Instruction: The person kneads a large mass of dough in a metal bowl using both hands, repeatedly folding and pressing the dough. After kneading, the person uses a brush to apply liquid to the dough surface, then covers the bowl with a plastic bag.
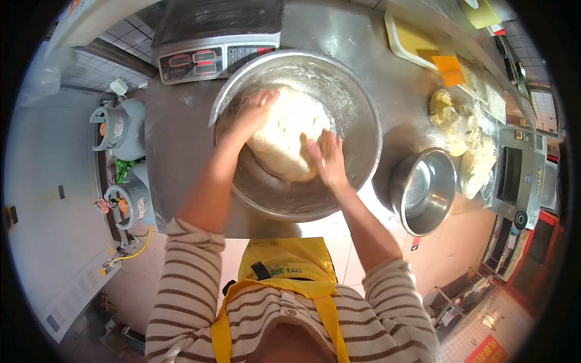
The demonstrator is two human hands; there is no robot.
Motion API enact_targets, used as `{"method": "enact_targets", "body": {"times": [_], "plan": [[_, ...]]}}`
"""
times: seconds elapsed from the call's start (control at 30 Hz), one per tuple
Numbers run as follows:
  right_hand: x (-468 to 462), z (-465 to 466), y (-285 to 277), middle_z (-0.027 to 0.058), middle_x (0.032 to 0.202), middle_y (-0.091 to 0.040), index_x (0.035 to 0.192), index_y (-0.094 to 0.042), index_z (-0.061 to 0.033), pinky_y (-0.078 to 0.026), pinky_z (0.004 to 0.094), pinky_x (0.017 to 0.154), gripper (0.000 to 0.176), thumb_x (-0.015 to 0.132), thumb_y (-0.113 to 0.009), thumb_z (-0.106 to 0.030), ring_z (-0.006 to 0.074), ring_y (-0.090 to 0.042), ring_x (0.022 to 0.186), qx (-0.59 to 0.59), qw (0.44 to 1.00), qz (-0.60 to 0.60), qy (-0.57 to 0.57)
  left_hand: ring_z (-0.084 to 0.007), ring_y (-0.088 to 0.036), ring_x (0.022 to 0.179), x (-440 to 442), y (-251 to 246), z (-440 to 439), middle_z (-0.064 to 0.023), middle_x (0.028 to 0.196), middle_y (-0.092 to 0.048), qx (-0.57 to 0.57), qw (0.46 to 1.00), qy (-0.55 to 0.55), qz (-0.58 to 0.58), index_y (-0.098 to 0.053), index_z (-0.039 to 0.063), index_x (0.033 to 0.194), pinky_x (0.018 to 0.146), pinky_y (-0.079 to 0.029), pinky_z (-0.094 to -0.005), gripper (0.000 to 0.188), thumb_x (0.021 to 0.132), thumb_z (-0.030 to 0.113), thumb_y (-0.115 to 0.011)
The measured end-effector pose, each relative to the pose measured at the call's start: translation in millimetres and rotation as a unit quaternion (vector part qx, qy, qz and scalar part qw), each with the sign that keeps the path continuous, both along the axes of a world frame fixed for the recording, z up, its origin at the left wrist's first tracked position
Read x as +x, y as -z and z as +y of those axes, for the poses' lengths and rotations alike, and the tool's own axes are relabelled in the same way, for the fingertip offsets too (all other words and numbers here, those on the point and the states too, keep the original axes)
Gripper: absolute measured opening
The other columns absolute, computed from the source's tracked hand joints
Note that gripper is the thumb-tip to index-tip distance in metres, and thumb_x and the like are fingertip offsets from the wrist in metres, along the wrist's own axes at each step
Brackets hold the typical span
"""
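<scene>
A large mass of pale dough [290,131] lies in a wide stainless steel bowl [363,181], and strong light washes out its top. My left hand [259,111] is on the dough's upper left edge, its fingers curled over onto it. Against the right side of the dough rests my right hand [329,156], thumb towards the dough and fingers bent; its blurred fingertips do not show whether they grip. Smears of flour or dough coat the bowl's inner wall.
Behind the bowl stands a digital scale [218,59] on the metal table [181,181]. To the right are a smaller steel bowl [424,193] near the front edge, plastic bags [476,159] and a white-rimmed tray [404,41]. Gas cylinders [131,131] stand left of the table.
</scene>
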State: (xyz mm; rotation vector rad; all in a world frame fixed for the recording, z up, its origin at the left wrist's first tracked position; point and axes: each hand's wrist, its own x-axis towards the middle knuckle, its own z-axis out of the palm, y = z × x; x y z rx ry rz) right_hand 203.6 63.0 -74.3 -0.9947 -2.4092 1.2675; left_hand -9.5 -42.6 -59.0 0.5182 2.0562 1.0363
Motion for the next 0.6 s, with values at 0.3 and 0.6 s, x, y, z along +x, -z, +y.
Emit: {"method": "enact_targets", "body": {"times": [0.3,0.6], "plan": [[-20.8,-53.2,-9.7,0.0175,0.138,-0.041,0.133,-0.048,-0.0107,-0.02,0.0529,0.109,0.045,0.092,-0.049,-0.029,0.037,-0.036,0.127,0.198,0.979,-0.005,-0.043,-0.0376,-0.033,0.127,134.9,15.1,-29.1,-0.014,0.137,-0.04,-0.037,0.909,-0.064,0.409,-0.044,0.018,0.134,0.105,-0.018,-0.0597,0.048,0.088,0.027,-0.055],[-117.0,46.1,35.7,0.0137,0.113,-0.057,0.122,-0.056,-0.0176,-0.033,0.0512,0.095,0.038,0.092,-0.046,-0.037,0.0345,-0.049,0.109,0.203,0.973,-0.105,0.012,-0.029,-0.034,0.129,33.3,51.8,70.9,-0.0111,0.134,-0.045,-0.16,0.909,-0.018,0.386,-0.049,0.023,0.132,0.107,-0.018,-0.0585,0.046,0.09,0.043,-0.05]]}}
